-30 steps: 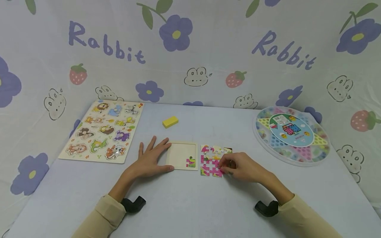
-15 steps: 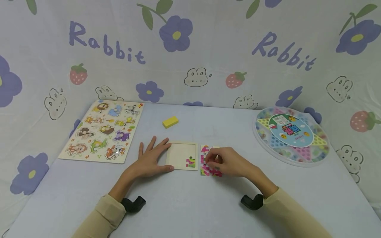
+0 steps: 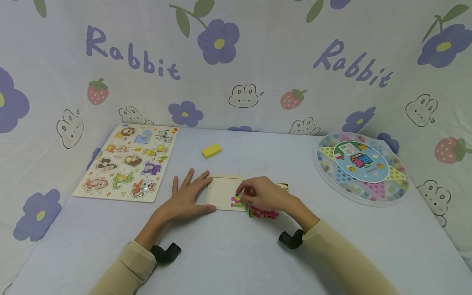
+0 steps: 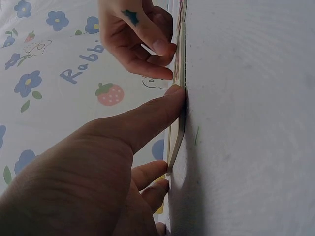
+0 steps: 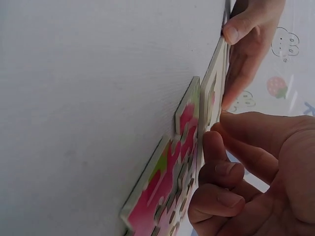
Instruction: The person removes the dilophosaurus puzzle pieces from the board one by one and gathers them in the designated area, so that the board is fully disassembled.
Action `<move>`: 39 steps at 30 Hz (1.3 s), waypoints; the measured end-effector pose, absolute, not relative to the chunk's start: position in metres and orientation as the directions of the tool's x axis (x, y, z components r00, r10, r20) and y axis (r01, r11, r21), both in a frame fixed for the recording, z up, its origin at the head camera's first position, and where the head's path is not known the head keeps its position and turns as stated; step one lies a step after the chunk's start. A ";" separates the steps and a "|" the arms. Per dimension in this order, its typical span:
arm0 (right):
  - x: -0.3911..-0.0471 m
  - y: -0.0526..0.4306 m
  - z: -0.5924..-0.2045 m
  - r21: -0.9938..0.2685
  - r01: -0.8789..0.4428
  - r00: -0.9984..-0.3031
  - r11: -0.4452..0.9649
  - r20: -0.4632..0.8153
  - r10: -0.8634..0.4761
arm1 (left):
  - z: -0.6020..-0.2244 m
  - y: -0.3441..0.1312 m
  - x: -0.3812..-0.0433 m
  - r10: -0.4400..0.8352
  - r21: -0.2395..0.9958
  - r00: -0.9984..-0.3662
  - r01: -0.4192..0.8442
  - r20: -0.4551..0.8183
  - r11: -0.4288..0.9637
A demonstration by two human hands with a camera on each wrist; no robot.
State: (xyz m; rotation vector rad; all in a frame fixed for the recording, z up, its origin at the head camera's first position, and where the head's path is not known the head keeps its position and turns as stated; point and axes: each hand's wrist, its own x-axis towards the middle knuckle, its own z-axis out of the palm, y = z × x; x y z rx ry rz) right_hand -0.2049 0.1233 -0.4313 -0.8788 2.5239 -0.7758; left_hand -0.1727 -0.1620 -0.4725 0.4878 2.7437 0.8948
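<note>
A shallow wooden puzzle tray [image 3: 223, 193] lies on the table, with a pink and green puzzle piece [image 3: 236, 201] in its lower right corner. My left hand [image 3: 186, 200] rests spread at the tray's left side, thumb and fingers touching its edge. Over the tray's right side, my right hand [image 3: 263, 194] has its thumb and forefinger pinched together, close to the placed piece. What they hold is mostly hidden by the fingers. Loose pink puzzle pieces [image 5: 162, 182] lie right of the tray, partly under my right hand.
A yellow block [image 3: 211, 151] lies behind the tray. On the left is an animal puzzle board [image 3: 127, 164]; at the back right stands a round board-game case [image 3: 361, 168]. A patterned cloth [image 3: 236, 61] hangs behind the table.
My right hand has moved left from the loose pieces to the tray's right side, fingers still pinched. My left hand has stayed at the tray's edge.
</note>
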 end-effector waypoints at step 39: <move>-0.203 0.120 -0.431 -0.690 -0.357 -0.787 0.630 -0.141 -0.601 | -0.472 -0.162 -0.172 0.373 0.607 -0.924 0.246 -0.090 0.756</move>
